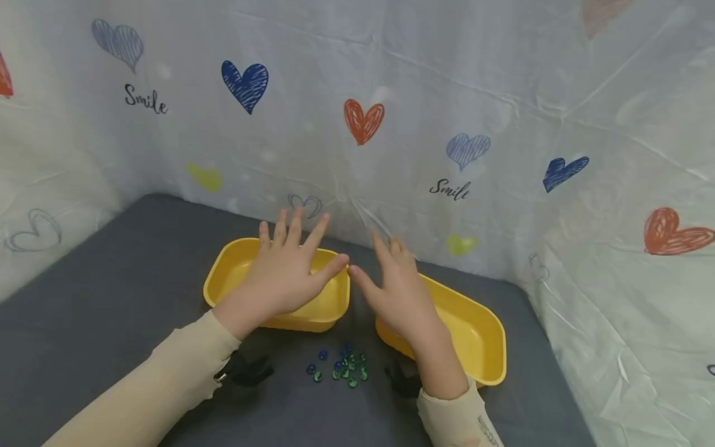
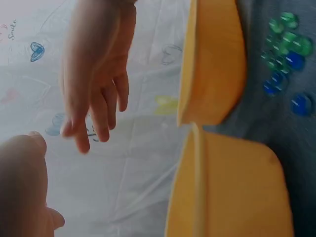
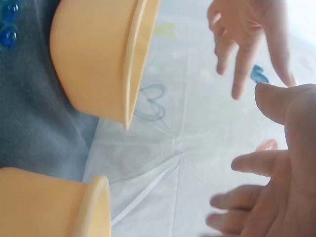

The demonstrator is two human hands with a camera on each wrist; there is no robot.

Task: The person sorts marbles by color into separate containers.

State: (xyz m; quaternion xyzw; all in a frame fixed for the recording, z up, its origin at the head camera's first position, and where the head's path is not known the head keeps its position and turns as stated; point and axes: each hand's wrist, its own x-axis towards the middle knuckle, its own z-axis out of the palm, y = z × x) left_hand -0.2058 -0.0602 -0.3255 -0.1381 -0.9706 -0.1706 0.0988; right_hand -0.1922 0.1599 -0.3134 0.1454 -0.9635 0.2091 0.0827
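Observation:
My left hand [image 1: 285, 273] is held over the left yellow tub [image 1: 223, 273] with its fingers spread and nothing in them. Over the near left part of the right yellow tub [image 1: 475, 329] is my right hand [image 1: 399, 295], its fingers extended and holding nothing. The two thumb tips come close together above the gap between the tubs. On the dark cloth in front of the tubs lies a loose group of green glass marbles [image 1: 352, 383] and blue glass marbles [image 1: 323, 354]. In the right wrist view both hands appear raised above the tub rims.
A dark grey cloth [image 1: 139, 267] covers the table. Behind it hangs a white curtain [image 1: 313, 149] printed with hearts and the word Smile, meeting the table's back edge. Black straps [image 1: 248, 370] hang beneath both wrists, near the marbles.

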